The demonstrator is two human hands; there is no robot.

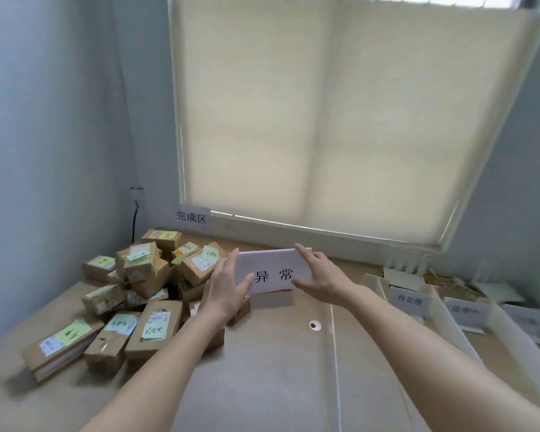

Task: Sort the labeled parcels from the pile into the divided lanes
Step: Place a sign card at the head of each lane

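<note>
A pile of brown cardboard parcels [144, 294] with green and white labels covers the table's left side. Both hands hold a white folded sign card [273, 269] with two black characters, upright above the table's middle. My left hand [228, 288] pinches its left edge between thumb and fingers. My right hand [317, 275] grips its right edge, fingers over the top and thumb on the front. At the right stand white divided lanes [449, 319] with small label cards [410, 299].
A paper sign [191, 216] is stuck to the wall by the window sill, under a drawn beige blind [340, 120]. The table [278, 369] has a round cable hole [315, 325]. A black cable [134, 222] hangs in the left corner.
</note>
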